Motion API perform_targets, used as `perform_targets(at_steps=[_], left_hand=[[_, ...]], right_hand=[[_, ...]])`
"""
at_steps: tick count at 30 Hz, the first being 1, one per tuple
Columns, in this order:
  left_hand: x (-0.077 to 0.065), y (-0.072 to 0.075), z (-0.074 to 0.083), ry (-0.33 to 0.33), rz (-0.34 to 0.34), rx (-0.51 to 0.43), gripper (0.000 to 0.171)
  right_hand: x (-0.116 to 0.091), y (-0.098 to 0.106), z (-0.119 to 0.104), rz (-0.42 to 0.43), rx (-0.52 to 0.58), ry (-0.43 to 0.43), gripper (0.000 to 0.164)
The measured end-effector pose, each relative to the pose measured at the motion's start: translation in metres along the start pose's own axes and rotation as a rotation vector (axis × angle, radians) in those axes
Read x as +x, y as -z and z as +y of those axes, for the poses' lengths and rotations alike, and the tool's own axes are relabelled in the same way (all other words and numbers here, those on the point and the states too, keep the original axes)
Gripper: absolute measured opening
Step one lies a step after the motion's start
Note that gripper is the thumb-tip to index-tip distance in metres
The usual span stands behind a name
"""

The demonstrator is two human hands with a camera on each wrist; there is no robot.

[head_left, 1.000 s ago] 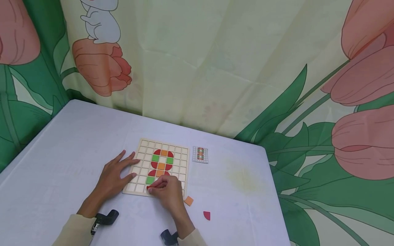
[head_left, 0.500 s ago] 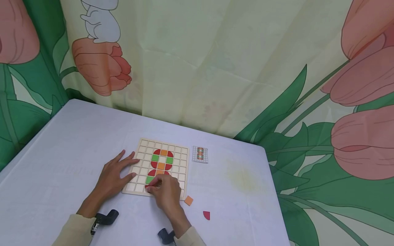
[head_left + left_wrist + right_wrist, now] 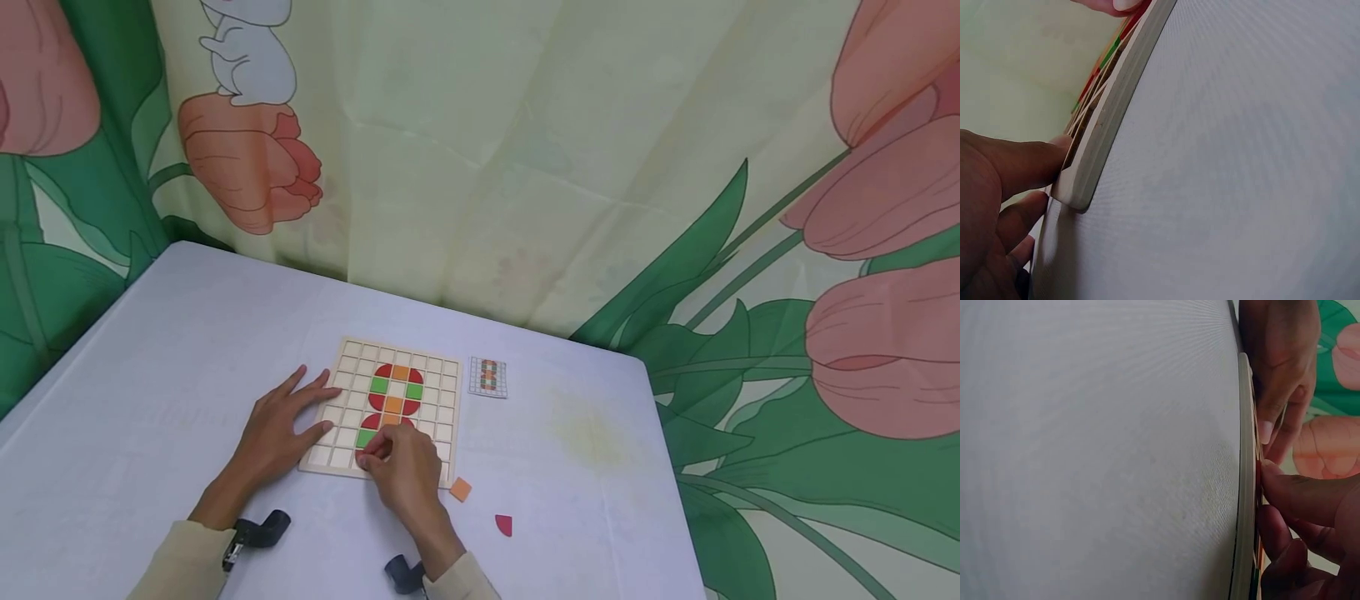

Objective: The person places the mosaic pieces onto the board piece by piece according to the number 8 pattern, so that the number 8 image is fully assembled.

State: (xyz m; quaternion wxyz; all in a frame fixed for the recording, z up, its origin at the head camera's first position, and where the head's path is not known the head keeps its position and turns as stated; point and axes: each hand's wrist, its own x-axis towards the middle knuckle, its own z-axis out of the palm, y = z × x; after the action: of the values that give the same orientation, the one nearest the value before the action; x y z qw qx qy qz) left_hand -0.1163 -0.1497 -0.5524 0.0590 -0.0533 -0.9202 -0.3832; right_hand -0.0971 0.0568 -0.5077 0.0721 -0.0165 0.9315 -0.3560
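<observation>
A wooden grid board (image 3: 321, 472) lies on the table, with red quarter-circle, orange square and green square tiles in some cells. My right hand (image 3: 411, 471) pinches a red quarter-circle tile (image 3: 359, 457) at a front-row cell, just below a green tile (image 3: 367, 438). The hand hides the cells to the right. Spread fingers of my left hand (image 3: 273, 429) rest at the board's left edge; in the left wrist view its thumb (image 3: 1032, 165) touches the rim near a corner. In the right wrist view, the right thumb (image 3: 1300, 494) presses low against the board's top.
A loose orange square tile (image 3: 461, 489) lies by the board's front right corner. Farther right is a loose red quarter-circle tile (image 3: 504, 525). A small printed pattern card (image 3: 488, 377) lies right of the board. A patterned curtain (image 3: 480, 167) hangs behind the table.
My right hand has shifted slightly left, and the red tile it pinches now sits lower, at the front-row cell. My left hand has stayed in place.
</observation>
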Motion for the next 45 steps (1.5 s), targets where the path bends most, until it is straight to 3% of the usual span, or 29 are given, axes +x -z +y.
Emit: perform_targets(at_steps=[7, 12, 20, 25, 31, 45], left_hand=[[0.000, 0.000, 0.001, -0.001, 0.001, -0.001, 0.056], [0.001, -0.001, 0.001, 0.015, -0.014, -0.007, 0.055], [0.002, -0.002, 0.003, 0.009, -0.003, -0.011, 0.056], [0.002, -0.001, 0.004, 0.004, -0.004, -0.014, 0.055], [0.002, 0.003, 0.003, -0.005, 0.002, -0.009, 0.055], [0.000, 0.001, 0.003, 0.014, -0.018, -0.021, 0.056]], right_hand=[[-0.003, 0.007, 0.005, 0.011, 0.059, -0.009, 0.016], [-0.008, 0.023, 0.014, 0.050, 0.134, -0.031, 0.017], [-0.022, 0.054, 0.046, 0.086, 0.244, -0.151, 0.021], [-0.035, 0.069, 0.073, 0.175, 0.166, -0.242, 0.033], [-0.050, 0.076, 0.093, 0.260, 0.032, -0.249, 0.036], [-0.055, 0.072, 0.092, 0.199, -0.041, -0.291, 0.035]])
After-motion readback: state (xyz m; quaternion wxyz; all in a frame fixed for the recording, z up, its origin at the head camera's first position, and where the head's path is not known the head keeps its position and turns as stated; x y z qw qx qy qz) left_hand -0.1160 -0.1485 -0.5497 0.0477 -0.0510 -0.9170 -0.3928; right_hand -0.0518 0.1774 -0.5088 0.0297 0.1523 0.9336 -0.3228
